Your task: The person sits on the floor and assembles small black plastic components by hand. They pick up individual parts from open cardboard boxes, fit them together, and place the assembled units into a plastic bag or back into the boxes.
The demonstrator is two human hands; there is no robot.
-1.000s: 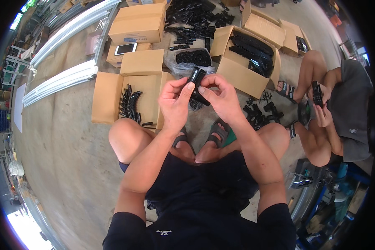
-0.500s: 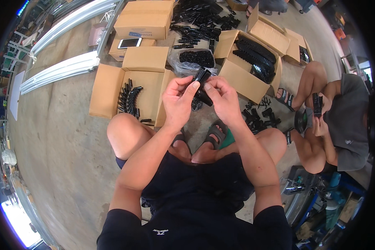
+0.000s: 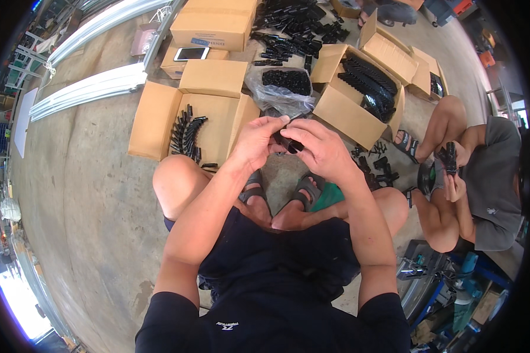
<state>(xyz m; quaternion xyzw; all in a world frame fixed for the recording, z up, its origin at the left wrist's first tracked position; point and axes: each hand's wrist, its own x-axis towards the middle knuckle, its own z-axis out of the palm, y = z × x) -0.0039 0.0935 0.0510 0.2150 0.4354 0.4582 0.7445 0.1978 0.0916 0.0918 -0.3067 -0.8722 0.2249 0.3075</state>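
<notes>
Both of my hands are raised in front of my knees, closed on one short black plastic piece (image 3: 288, 145). My left hand (image 3: 254, 143) grips its left side between thumb and fingers. My right hand (image 3: 325, 148) curls over it from the right, covering much of it, so its exact kind cannot be made out. Beyond my left knee stands an open carton (image 3: 154, 120) with rows of similar black plastic pieces (image 3: 185, 134) inside. Past my hands sits a clear plastic bag (image 3: 265, 97) holding many small black parts (image 3: 287, 81).
Another open carton (image 3: 344, 120) holds stacked black pieces, with a loose pile (image 3: 288, 23) behind. A white-framed device (image 3: 191, 53) lies on a closed box. At right, a seated person holds a black piece (image 3: 451, 157). White metal profiles (image 3: 88, 94) lie far left.
The black piece has been turned from upright and slanting to pointing toward me. My right hand has rolled over it, hiding more of it. The whole view has shifted slightly.
</notes>
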